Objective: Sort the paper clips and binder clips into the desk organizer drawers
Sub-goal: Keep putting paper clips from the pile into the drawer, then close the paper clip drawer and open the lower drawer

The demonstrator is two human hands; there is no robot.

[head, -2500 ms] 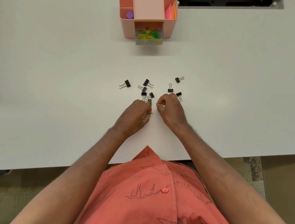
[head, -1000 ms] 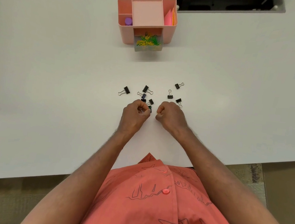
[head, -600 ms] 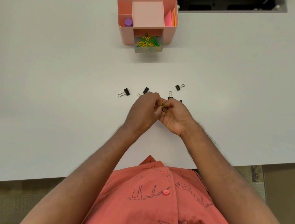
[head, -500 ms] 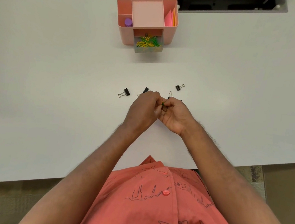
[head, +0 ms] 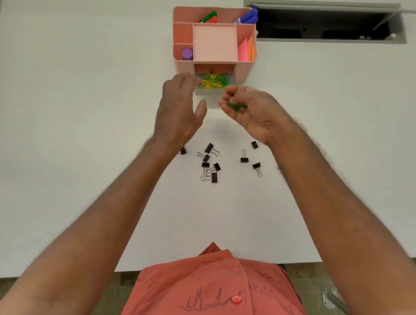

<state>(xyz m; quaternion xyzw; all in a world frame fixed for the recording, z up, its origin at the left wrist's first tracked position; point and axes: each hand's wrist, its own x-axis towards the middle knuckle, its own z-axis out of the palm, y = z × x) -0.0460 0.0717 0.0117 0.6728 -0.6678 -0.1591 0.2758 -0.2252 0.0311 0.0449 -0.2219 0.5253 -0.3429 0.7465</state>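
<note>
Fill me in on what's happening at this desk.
A person is sorting clips into a pink desk organizer. Its open drawer already holds yellow and green paper clips. The left hand is open beside the drawer, while the right hand cradles green paper clips near it. Black binder clips lie scattered on the white desk, unsorted.

Matt white table (head: 76,116), plastic organizer (head: 243,69).

view: we have one head-worn wide-angle camera | facing: we look forward and steeply down over the white desk (head: 51,113) | range: near, our forearms fill the foreground | overlap: no second view
</note>
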